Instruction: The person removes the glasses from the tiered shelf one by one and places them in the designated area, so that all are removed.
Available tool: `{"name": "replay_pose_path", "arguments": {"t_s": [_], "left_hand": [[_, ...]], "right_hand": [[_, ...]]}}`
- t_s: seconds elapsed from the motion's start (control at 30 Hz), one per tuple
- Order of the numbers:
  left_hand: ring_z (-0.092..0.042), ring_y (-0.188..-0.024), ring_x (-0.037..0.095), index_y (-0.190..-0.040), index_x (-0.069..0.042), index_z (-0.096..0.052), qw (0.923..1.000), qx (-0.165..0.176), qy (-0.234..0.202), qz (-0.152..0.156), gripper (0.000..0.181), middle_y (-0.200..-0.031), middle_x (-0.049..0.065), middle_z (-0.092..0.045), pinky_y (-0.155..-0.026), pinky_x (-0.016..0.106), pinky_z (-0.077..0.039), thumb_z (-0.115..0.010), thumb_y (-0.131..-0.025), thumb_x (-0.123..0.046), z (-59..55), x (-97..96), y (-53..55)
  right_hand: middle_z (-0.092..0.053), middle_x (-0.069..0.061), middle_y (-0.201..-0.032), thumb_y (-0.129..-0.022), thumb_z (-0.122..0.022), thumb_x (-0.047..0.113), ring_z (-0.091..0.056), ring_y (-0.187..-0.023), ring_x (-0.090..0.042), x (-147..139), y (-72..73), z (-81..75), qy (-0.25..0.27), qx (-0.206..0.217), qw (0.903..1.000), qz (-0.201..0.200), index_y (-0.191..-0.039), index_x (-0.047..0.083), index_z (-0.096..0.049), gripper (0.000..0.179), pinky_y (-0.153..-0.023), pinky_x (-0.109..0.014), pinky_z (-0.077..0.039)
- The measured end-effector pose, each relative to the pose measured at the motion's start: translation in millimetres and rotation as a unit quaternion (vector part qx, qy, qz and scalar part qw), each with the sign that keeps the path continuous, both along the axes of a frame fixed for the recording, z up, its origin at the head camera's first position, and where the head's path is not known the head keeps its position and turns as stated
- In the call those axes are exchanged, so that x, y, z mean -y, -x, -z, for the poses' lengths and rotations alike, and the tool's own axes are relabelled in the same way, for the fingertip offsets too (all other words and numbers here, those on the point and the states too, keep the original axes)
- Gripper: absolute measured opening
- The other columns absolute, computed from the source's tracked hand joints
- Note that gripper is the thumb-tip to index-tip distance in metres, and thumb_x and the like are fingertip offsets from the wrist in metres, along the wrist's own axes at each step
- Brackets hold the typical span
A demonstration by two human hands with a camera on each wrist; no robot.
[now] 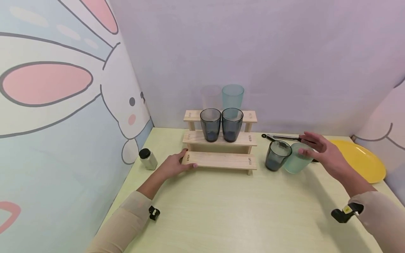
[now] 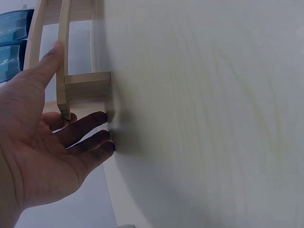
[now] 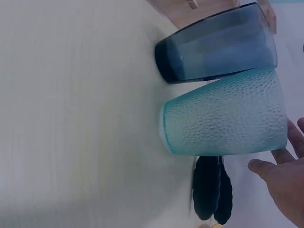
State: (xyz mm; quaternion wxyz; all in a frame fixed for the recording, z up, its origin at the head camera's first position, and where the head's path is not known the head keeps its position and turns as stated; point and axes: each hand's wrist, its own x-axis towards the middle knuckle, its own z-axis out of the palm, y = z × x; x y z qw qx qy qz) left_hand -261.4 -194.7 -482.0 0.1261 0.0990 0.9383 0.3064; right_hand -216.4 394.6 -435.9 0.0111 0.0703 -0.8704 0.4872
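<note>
My left hand (image 1: 172, 166) grips the left end of the lowest step of a wooden three-step rack (image 1: 221, 160), thumb at the front edge. In the left wrist view the thumb lies against that board (image 2: 63, 61) with the other fingers beyond its end. My right hand (image 1: 326, 154), fingers spread, is at the rim of a textured teal tumbler (image 3: 225, 116) standing on the table. Beside that tumbler stands a smoked-grey tumbler (image 1: 277, 155). Two more grey tumblers (image 1: 210, 125) stand on the middle step. On the top step are a teal tumbler (image 1: 232, 95) and a clear, pinkish one (image 1: 211, 96).
Black-tipped tongs (image 1: 284, 137) lie behind the right-hand tumblers. A yellow plate (image 1: 364, 161) lies at the far right, partly behind the right arm. A small jar with a black lid (image 1: 148, 159) stands left of the rack. Walls border the table (image 1: 221, 211) behind and at the sides.
</note>
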Motion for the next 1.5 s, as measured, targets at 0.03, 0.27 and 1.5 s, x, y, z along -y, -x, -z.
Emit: {"name": "replay_pose_path", "arguments": {"t_s": [0.03,0.27,1.5], "left_hand": [[-0.064,-0.127,0.032,-0.175,-0.009,-0.030,1.0000,0.000,0.001,0.000,0.115,-0.168,0.029,-0.049,-0.104,0.051,-0.055,-0.077,-0.093,-0.074,-0.1,0.4,0.0],[-0.064,-0.110,0.029,-0.175,-0.008,-0.030,1.0000,-0.002,0.000,0.001,0.115,-0.164,0.031,-0.054,-0.090,0.042,-0.054,-0.077,-0.093,-0.073,-1.5,0.7,-0.8],[-0.064,-0.136,0.035,-0.176,-0.010,-0.028,1.0000,0.005,-0.004,-0.007,0.119,-0.167,0.029,-0.050,-0.111,0.055,-0.054,-0.076,-0.091,-0.078,3.5,0.9,2.0]], "right_hand": [[-0.055,0.038,-0.146,-0.109,-0.073,0.021,-0.051,-0.129,0.026,1.1,1.0,-4.4,-0.004,-0.002,1.0000,0.000,-0.174,0.025,-0.034,0.076,-0.091,-0.004,-0.040],[-0.053,0.018,-0.163,-0.111,-0.071,0.026,-0.051,-0.133,0.022,18.1,9.1,-34.6,-0.004,-0.007,1.0000,0.001,-0.176,0.029,-0.030,0.077,-0.096,-0.003,-0.043],[-0.053,-0.013,-0.169,-0.101,-0.083,0.044,-0.051,-0.156,-0.038,189.6,70.8,-69.4,0.005,-0.035,0.9949,-0.095,-0.173,0.015,-0.038,0.090,-0.125,-0.061,-0.042]]}}
